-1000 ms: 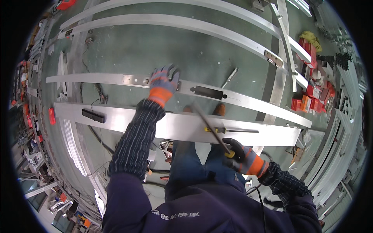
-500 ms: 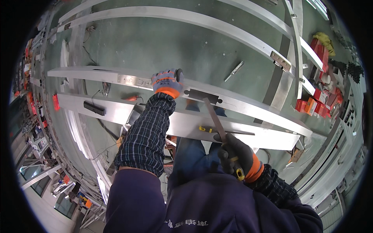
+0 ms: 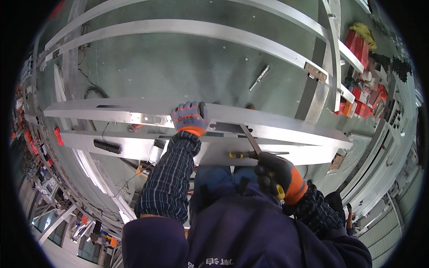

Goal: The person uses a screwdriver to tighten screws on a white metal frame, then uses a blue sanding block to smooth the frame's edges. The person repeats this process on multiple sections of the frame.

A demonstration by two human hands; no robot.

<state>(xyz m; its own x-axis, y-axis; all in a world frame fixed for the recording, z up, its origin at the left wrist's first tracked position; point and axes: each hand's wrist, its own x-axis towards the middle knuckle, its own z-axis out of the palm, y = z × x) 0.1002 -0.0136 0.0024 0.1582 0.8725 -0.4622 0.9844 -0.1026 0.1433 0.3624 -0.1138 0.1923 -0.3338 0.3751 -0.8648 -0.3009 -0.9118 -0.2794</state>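
Note:
My left hand (image 3: 190, 117), in a grey and orange work glove, is closed over a long silver metal profile (image 3: 286, 128). A bright metal plate (image 3: 145, 119) is set in the profile left of that hand. To its right is a dark rectangular cut-out (image 3: 229, 127). My right hand (image 3: 275, 176), gloved in dark grey and orange, is wrapped round the yellow and black handle of a flat file (image 3: 252, 140). The file's tip reaches the cut-out's edge; contact is unclear. A second, thinner file (image 3: 243, 155) with a yellow and black handle lies on the nearer profile (image 3: 308, 154).
A black oblong block (image 3: 107, 146) rests on the nearer profile. Beyond are more long profiles (image 3: 178, 27), and a silver pen-like tool (image 3: 260, 77) on the green floor. Red boxes (image 3: 357, 47) stand at the right. Possibly another person's arm (image 3: 350, 219) shows at lower right.
The held profile appears lower in view and tilted, with more of its broad upper face showing. Both hands keep their holds. The view itself has also shifted.

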